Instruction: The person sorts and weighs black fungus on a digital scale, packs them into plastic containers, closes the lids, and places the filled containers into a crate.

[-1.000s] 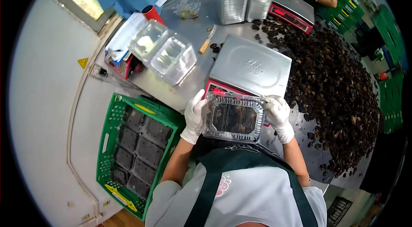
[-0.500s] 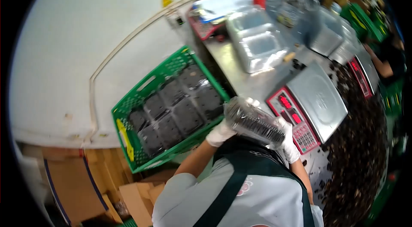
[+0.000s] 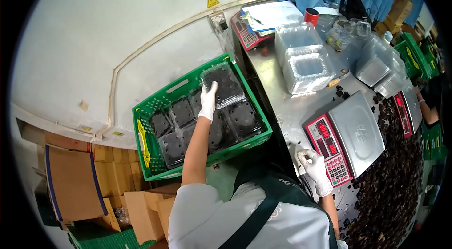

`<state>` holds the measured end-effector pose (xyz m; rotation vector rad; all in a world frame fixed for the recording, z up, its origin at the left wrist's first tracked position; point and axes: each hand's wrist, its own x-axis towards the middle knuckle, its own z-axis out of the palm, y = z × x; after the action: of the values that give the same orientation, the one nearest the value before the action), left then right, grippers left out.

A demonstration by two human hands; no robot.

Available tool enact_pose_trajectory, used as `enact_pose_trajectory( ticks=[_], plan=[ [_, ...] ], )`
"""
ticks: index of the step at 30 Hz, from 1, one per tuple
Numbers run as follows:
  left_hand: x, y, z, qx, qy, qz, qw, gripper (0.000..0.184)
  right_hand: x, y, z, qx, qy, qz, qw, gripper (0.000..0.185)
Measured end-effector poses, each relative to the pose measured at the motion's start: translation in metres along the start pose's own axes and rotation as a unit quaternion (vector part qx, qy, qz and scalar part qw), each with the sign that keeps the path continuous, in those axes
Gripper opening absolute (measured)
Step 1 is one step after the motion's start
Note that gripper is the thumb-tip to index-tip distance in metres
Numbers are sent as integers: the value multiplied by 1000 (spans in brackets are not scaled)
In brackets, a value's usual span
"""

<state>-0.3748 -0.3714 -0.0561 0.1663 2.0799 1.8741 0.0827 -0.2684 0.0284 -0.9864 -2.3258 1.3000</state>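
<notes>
Note dark-filled clamshells (image 3: 181,112) packed close in the green crate (image 3: 157,103), probably for a snug fit. Clasps the topmost clamshell (image 3: 225,82) by one edge with the left hand (image 3: 208,100), over the crate's back corner, seemingly for control. See empty clamshells (image 3: 308,72) nested on the metal surface (image 3: 294,112), likely to save room. Holds the right hand (image 3: 314,169) well apart, with curled fingers, beside the digital scale (image 3: 346,143); impossible to tell if pinching anything. Beyond, see dark dried pieces (image 3: 388,197) heaped, perhaps for easy reach.

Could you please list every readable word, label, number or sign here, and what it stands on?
"0.00", apparently: near scale, lower display.
Upper display: digits too blurred to be sure.
Yellow sign on the wall: symbol too small.
Keypad, far scale, paper, apron: too small or blurred.
</notes>
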Motion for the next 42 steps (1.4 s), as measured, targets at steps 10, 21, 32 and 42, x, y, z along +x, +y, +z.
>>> enact_pose_trajectory(
  ticks=[10, 21, 32, 42],
  plan=[
    [11, 18, 82, 415, 113, 218, 876, 71, -40, 15, -19, -18, 96, 67, 993, 16],
    [-121, 99, 275, 251, -328, 568, 711, 37, -104, 16, -37, -15, 229, 127, 965, 18],
    [-117, 101, 301, 383, -313, 496, 714, 18, -198, 54, -10, -6, 357, 213, 909, 26],
    [-176, 134, 286, 317, -118, 564, 753, 12, -255, 63, 6, 27, 338, 275, 900, 27]
  ],
)
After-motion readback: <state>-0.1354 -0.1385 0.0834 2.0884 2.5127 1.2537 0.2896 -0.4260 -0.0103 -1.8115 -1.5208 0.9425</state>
